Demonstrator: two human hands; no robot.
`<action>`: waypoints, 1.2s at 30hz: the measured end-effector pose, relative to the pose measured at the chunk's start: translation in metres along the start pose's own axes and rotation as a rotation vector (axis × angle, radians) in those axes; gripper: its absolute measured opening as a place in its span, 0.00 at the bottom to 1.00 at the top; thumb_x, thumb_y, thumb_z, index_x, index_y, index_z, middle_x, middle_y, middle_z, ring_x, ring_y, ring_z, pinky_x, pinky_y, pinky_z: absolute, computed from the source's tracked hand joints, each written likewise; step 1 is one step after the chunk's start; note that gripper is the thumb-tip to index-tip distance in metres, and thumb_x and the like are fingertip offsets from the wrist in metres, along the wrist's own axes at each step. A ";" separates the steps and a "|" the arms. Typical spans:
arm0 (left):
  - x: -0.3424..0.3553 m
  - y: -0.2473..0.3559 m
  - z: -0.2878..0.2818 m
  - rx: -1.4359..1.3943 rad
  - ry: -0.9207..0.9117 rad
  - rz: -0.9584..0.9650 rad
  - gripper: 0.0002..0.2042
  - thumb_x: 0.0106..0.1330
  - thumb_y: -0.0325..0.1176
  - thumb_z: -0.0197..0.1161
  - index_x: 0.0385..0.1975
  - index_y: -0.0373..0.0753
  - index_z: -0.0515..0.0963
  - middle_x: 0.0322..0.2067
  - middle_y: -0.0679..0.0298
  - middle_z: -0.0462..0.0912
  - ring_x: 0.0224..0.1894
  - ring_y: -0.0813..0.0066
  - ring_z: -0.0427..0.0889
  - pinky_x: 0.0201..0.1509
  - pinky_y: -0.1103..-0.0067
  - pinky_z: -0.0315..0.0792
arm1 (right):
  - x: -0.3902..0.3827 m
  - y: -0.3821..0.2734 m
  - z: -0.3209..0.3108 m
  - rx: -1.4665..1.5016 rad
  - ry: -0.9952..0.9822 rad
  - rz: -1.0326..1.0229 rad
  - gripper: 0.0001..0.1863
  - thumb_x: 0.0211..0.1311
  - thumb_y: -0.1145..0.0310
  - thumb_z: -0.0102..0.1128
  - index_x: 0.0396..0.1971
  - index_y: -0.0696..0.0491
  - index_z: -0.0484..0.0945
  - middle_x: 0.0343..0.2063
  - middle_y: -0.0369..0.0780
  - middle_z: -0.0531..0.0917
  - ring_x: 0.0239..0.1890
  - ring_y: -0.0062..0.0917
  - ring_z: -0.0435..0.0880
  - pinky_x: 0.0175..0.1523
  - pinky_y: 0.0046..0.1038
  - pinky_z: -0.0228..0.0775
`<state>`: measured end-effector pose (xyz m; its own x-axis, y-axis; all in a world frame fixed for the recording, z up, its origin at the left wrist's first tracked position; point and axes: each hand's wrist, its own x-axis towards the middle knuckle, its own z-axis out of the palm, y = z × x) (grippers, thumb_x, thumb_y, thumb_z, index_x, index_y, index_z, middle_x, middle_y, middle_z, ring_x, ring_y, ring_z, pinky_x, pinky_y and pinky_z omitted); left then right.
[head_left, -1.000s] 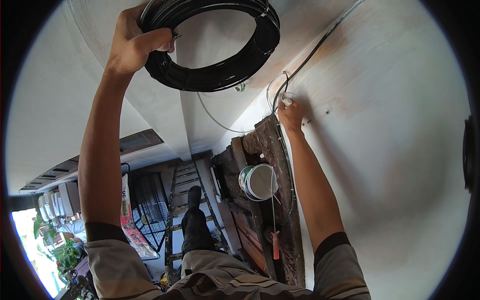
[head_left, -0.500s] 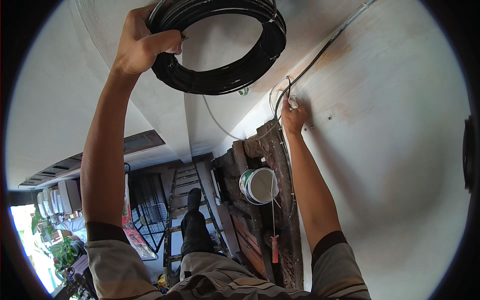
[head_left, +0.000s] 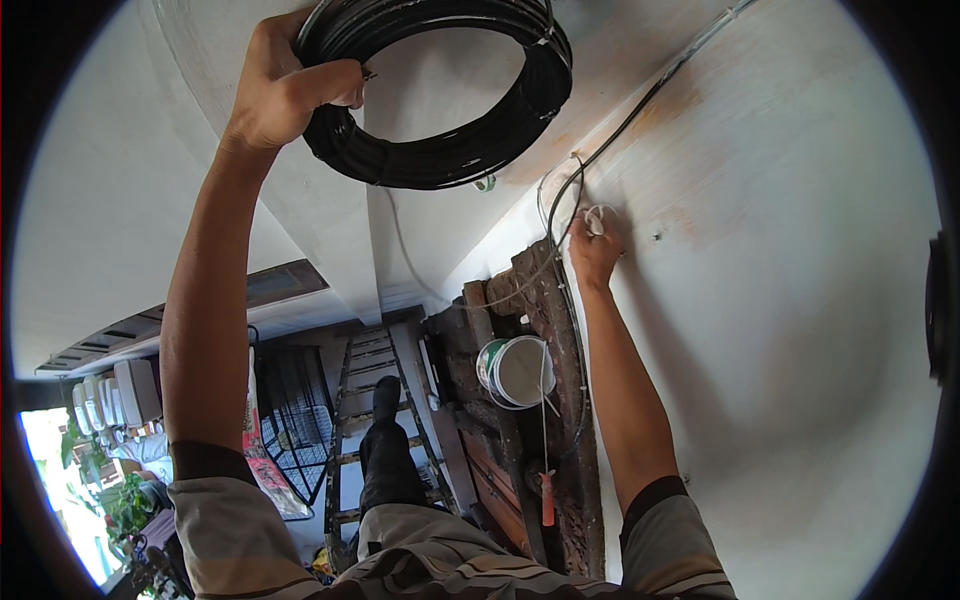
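Observation:
High at the upper left, my left hand (head_left: 285,88) is closed round the side of a thick coil of black cable (head_left: 430,160), thumb over its inner edge. A loose strand (head_left: 400,245) sags from the coil towards the wall corner. My right hand (head_left: 597,252) is raised at the white wall, its fingers closed on a small white ring-like thing (head_left: 597,219) whose kind I cannot make out. A thin dark cable loop (head_left: 581,178) runs down to these fingers; whether they grip it is hidden. Just left of the hand, a thicker black cable (head_left: 620,132) bends down from the ceiling corner.
A white bucket (head_left: 524,372) hangs by the dark, rough timber (head_left: 565,400), with a red-handled screwdriver-like tool (head_left: 547,498) below it. My leg stands on a ladder (head_left: 350,430). Black metal grating (head_left: 300,420) and plants (head_left: 125,510) are far below left.
My right hand has moved slightly down along the wall with the white thing, and the thin cable loop beside it is wider. The loose strand sags lower. My left hand and the coil stay put.

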<state>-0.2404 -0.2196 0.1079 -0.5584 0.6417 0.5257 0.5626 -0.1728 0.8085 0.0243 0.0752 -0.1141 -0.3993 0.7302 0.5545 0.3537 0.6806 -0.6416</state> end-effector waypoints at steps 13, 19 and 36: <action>0.000 -0.016 -0.012 -0.015 -0.005 0.018 0.17 0.39 0.28 0.57 0.30 0.26 0.79 0.16 0.62 0.78 0.19 0.78 0.75 0.31 0.81 0.71 | 0.013 -0.005 0.026 0.057 0.015 -0.009 0.07 0.58 0.71 0.61 0.31 0.59 0.82 0.21 0.44 0.82 0.25 0.26 0.82 0.32 0.28 0.72; 0.002 -0.006 0.003 0.014 -0.005 0.021 0.17 0.33 0.31 0.50 0.25 0.28 0.75 0.17 0.63 0.74 0.18 0.77 0.71 0.29 0.80 0.70 | 0.027 -0.001 -0.005 0.286 0.088 0.010 0.04 0.58 0.80 0.59 0.33 0.62 0.79 0.28 0.40 0.82 0.29 0.23 0.81 0.36 0.23 0.79; 0.000 0.001 0.005 -0.020 0.010 0.015 0.17 0.34 0.31 0.50 0.24 0.28 0.75 0.19 0.62 0.74 0.19 0.76 0.72 0.29 0.79 0.70 | 0.015 0.029 0.020 -0.353 -0.232 -0.068 0.10 0.56 0.67 0.60 0.30 0.59 0.82 0.24 0.52 0.82 0.30 0.47 0.82 0.37 0.38 0.74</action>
<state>-0.2369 -0.2162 0.1073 -0.5561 0.6315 0.5403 0.5585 -0.1975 0.8057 0.0112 0.1043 -0.1349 -0.5970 0.6774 0.4298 0.5717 0.7351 -0.3645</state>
